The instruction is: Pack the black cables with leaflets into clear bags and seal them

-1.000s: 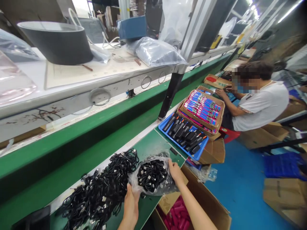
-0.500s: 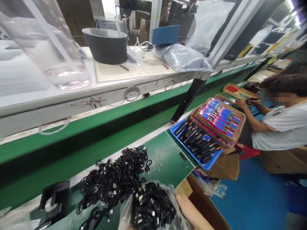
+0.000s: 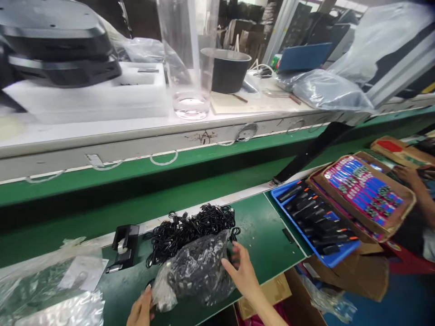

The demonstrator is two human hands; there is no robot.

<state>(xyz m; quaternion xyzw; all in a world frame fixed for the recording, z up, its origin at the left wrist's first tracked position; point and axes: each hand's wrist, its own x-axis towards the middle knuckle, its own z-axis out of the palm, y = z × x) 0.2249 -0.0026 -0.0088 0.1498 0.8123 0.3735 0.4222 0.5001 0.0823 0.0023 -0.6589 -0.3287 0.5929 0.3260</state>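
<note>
A clear plastic bag (image 3: 200, 267) full of black cables lies on the green worktop, its bunched, whitish end toward the left. At that end is my left hand (image 3: 141, 309), its fingers curled together at the edge of the plastic; the exact grip is partly hidden. My right hand (image 3: 243, 271) is open at the bag's right side, thumb and fingers spread, close to the plastic. Just behind the bag lies a heap of loose black cables (image 3: 193, 226) with light-coloured plugs. A black tape dispenser (image 3: 125, 246) stands left of the heap.
Flat clear plastic bags (image 3: 50, 290) lie at the left. A blue tray (image 3: 335, 260) of black devices stands right, beside cartons of colourful packages (image 3: 367, 190). Cardboard boxes (image 3: 272, 294) sit below the front edge. A shelf (image 3: 136, 136) runs behind; a co-worker's arm (image 3: 414, 185) shows far right.
The bag, earlier upright with its mouth open, now lies on its side on the worktop. My right hand has come off its rim and opened. The view has swung left.
</note>
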